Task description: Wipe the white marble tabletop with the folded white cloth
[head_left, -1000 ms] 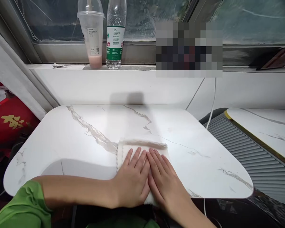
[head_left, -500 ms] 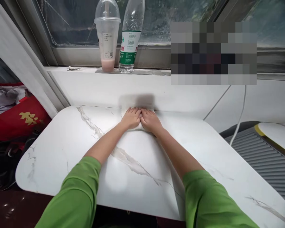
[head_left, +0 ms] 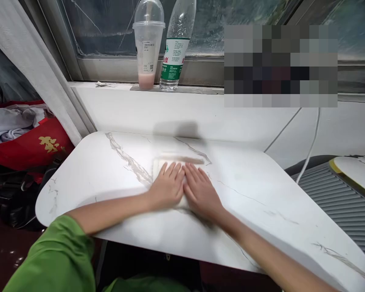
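Both palms press down on a white cloth [head_left: 158, 163] spread on the white marbled table [head_left: 115, 219]. My left hand [head_left: 167, 184] lies flat with its fingers stretched forward. Beside it, thumbs close together, my right hand [head_left: 202, 190] is also flat, fingers pointing away from me. Most of the cloth is hidden under the two hands; its far edge shows beyond the fingertips, slightly blurred.
On the window ledge stand a plastic cup [head_left: 147, 52] with some pink drink and a clear bottle [head_left: 174, 61] with a green-and-white label. A red bag [head_left: 33, 140] with cloth inside is at left. A white cable [head_left: 312, 142] hangs at right.
Both hands and the cloth have moved back toward me, from the wall edge to the middle of the table. My elbows are bent outward more, and the view has shifted slightly.
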Motion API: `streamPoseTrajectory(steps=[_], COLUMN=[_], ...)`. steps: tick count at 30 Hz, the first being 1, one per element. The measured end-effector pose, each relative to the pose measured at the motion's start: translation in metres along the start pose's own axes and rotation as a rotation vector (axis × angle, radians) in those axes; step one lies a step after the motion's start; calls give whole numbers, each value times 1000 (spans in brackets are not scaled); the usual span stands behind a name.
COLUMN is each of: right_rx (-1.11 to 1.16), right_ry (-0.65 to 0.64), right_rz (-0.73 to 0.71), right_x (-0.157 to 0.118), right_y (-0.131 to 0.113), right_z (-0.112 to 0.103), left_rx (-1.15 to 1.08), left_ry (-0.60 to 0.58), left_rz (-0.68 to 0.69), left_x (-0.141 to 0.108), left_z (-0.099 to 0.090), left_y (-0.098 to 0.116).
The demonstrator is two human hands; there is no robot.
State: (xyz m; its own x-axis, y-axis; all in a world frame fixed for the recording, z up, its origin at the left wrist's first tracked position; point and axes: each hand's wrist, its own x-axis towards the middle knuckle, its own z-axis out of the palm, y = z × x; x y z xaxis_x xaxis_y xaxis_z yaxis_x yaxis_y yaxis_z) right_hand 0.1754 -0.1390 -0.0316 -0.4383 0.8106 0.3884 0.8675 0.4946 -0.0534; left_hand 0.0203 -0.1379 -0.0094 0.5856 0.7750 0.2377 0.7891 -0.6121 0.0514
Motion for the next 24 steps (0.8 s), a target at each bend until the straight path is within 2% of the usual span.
streamPoseTrajectory(steps=[3, 5, 7, 9, 12, 16, 20, 22, 24], right_rx=[16, 42, 66, 76, 75, 72, 22, 14, 26], right_ry=[31, 18, -7, -21, -15, -62, -109, -101, -85], right_rz=[-133, -184, -215, -231, -221, -164, -48, -3, 18], right_x=[-48, -65, -67, -56, -18, 64, 142, 164, 174], right_y=[-44, -65, -74, -74, -60, -31, -10, -4, -1], right_z=[-27, -40, -45, -40, -17, 24, 50, 56, 60], left_rx=[8, -3, -36, -81, -132, -92, -66, -89, -104], left_ry=[-60, -81, -87, -91, -87, -45, 21, 39, 45], left_rz=[54, 94, 103, 71, -84, -275, -246, -223, -218], left_x=[-64, -93, -108, -106, -80, -17, 48, 69, 81], left_z=[-26, -41, -49, -48, -34, -9, 5, 8, 10], left_y=[29, 38, 38, 29, 4, -53, -121, -144, -157])
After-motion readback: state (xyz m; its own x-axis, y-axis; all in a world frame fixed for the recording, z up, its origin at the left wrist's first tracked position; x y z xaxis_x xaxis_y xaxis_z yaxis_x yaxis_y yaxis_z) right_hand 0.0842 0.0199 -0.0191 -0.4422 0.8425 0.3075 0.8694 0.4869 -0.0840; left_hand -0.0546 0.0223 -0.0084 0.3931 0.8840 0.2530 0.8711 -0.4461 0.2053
